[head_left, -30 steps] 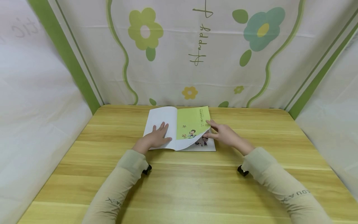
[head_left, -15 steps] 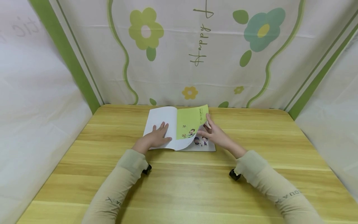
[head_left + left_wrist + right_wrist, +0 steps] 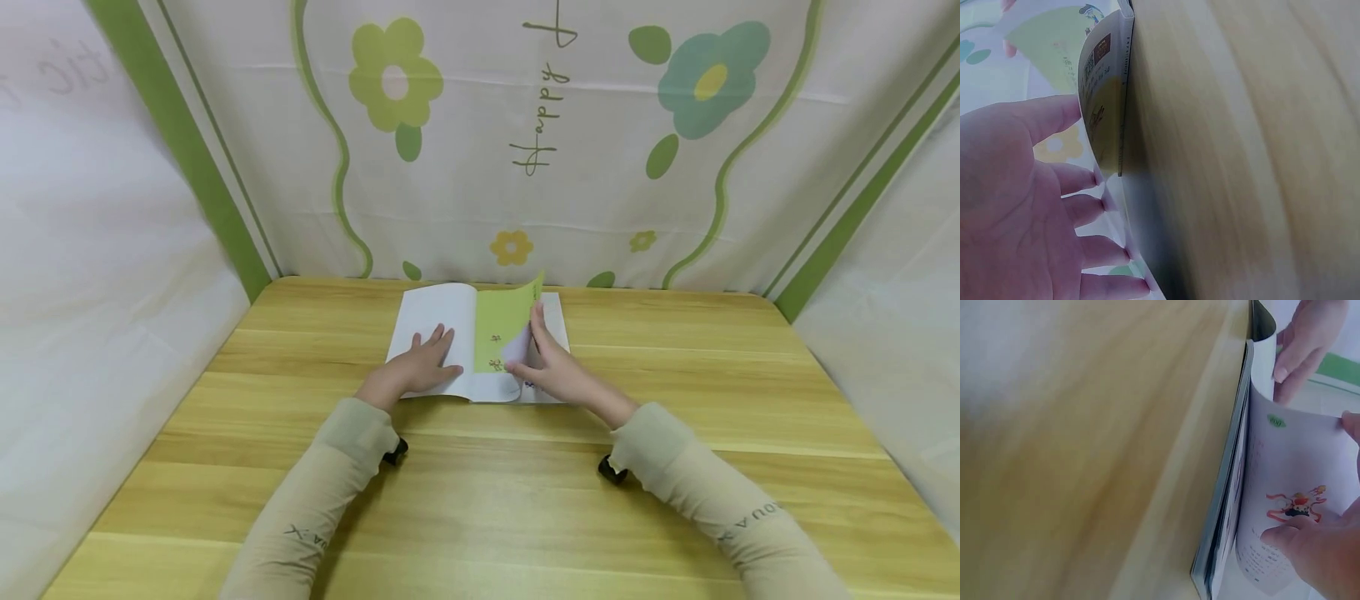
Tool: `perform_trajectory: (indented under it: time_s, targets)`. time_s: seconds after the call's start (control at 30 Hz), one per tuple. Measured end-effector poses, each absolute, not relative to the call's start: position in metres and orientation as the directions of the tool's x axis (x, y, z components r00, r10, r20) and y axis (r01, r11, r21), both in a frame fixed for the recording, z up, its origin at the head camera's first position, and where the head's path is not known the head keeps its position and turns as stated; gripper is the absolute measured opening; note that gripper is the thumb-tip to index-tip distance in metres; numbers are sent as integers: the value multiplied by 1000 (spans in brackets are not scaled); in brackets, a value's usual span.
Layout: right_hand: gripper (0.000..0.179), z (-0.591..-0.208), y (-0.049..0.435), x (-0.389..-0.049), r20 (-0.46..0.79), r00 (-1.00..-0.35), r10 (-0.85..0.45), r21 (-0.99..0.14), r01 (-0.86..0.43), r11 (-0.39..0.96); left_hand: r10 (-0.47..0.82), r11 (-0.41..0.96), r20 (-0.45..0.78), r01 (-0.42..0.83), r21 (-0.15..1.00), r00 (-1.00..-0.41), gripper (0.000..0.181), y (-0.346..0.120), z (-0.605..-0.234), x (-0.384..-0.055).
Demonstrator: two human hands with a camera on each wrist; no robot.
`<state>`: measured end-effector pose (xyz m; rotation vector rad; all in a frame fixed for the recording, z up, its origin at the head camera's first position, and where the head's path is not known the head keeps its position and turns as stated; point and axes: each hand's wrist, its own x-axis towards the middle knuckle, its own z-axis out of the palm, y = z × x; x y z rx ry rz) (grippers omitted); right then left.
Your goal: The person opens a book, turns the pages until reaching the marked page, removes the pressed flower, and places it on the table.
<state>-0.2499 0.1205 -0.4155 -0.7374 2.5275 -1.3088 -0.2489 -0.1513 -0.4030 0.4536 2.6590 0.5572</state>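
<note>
An open book (image 3: 431, 308) lies near the far edge of the table. Flat on its white left-hand side rests my left hand (image 3: 418, 367), fingers spread; the left wrist view also shows those fingers (image 3: 1088, 250) against the cover. A green page (image 3: 501, 312) with small drawings stands lifted on the right side and curves leftward. My right hand (image 3: 558, 373) touches this page with thumb and fingers extended. From the right wrist, the thumb (image 3: 1288, 534) lies against the page's pale printed underside (image 3: 1300, 456). More pages show beneath it.
The wooden table (image 3: 480, 500) extends toward me and to both sides. A white cloth (image 3: 450, 192) with flowers and lettering hangs behind it, with more cloth at left and right. A black device (image 3: 611, 469) sits at the right wrist.
My right hand has moved left, and the green page has gone from slightly raised to standing up and curling over. The left hand has stayed on the left side.
</note>
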Motion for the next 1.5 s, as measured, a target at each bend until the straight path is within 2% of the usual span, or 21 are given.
perform_trajectory:
  time_s: [0.3,0.67,0.9,1.13,1.5]
  targets:
    - [100,-417,116,-248,105,-815,-570,-754,-439,489,379,865,-279,231,444,-882,78,-152,-403,-248]
    - [76,-400,136,-250,132,-839,-528,-551,-505,664,378,865,-274,233,444,-884,77,-151,-403,-249]
    - [57,-395,150,-252,87,-835,-543,-436,-522,733,380,867,-276,235,440,-883,77,-151,-403,-249]
    - [38,-397,162,-249,89,-781,-618,-357,-604,713,377,870,-284,232,435,-882,78,-151,-402,-249]
    - [9,-393,172,-249,116,-720,-684,-354,-674,649,371,867,-284,220,448,-884,76,-150,-403,-249]
